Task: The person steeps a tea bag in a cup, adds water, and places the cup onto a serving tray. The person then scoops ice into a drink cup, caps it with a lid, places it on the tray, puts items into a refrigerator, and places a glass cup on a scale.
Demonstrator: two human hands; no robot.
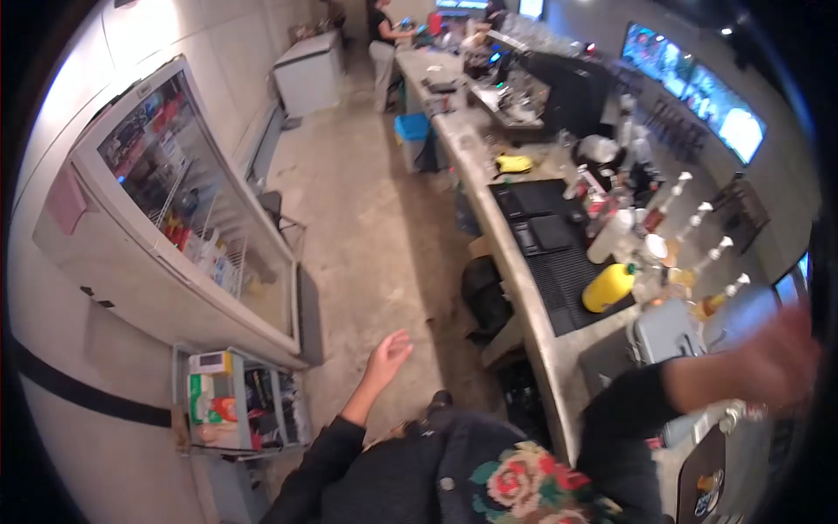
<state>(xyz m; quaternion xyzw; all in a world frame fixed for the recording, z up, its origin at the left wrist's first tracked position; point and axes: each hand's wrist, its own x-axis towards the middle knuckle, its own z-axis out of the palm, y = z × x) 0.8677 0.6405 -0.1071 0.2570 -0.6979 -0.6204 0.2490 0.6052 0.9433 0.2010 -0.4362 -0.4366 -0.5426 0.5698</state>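
My left hand (389, 356) hangs over the concrete floor with its fingers loosely bent and apart, holding nothing. My right hand (772, 358) is stretched out to the far right, over the counter end, and motion smears its fingers. Close by it stands a grey box (665, 332) with a latch. Beyond the box, a yellow jug (608, 288) with a green cap is on a black ribbed mat (559, 275). Several pump bottles (720, 253) line the counter's right side.
A glass-door fridge (288, 288) stands at left, above a small shelf rack (292, 410) with boxes. The long counter (480, 188) runs away on the right, with a yellow cloth (513, 163) on it. Farther back are a blue-lidded bin (412, 131) and a person (381, 48).
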